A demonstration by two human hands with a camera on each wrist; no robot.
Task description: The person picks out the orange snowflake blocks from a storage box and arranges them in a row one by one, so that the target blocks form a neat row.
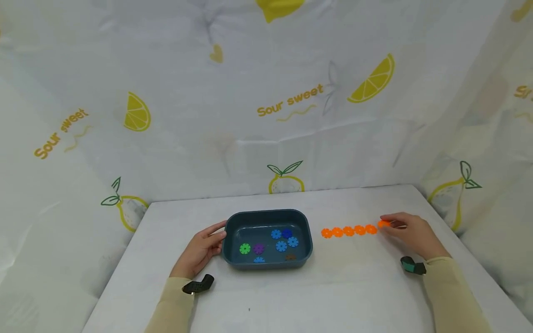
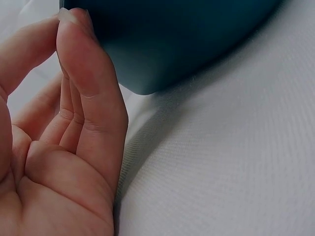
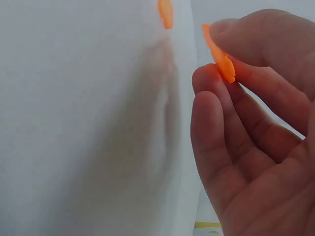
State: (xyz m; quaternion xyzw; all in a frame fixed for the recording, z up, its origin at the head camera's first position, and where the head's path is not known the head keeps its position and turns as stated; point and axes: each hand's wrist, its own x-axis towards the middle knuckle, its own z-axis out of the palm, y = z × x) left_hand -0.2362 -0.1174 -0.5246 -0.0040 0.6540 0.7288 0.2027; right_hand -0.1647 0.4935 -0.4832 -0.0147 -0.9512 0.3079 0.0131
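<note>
A dark teal plastic basin point(image 1: 266, 266) stands on the table, left of centre. My left hand point(image 1: 199, 249) grips its left rim, thumb and fingers pinching the wall in the left wrist view. Inside lie several notched plastic discs: a green disc point(image 1: 244, 249), a purple disc point(image 1: 258, 249), a brown disc point(image 1: 290, 257) and several blue ones. Right of the basin runs a row of orange notched discs point(image 1: 349, 231). At the row's right end my right hand point(image 1: 412, 233) pinches one more orange disc point(image 3: 219, 54) between thumb and fingers, held just above the cloth.
A white cloth covers the table point(image 1: 333, 296). Behind it hangs a white sheet point(image 1: 187, 162) printed with lemons and lettering. A black wrist device point(image 1: 198, 284) sits at my left wrist, another black device point(image 1: 413, 266) at my right.
</note>
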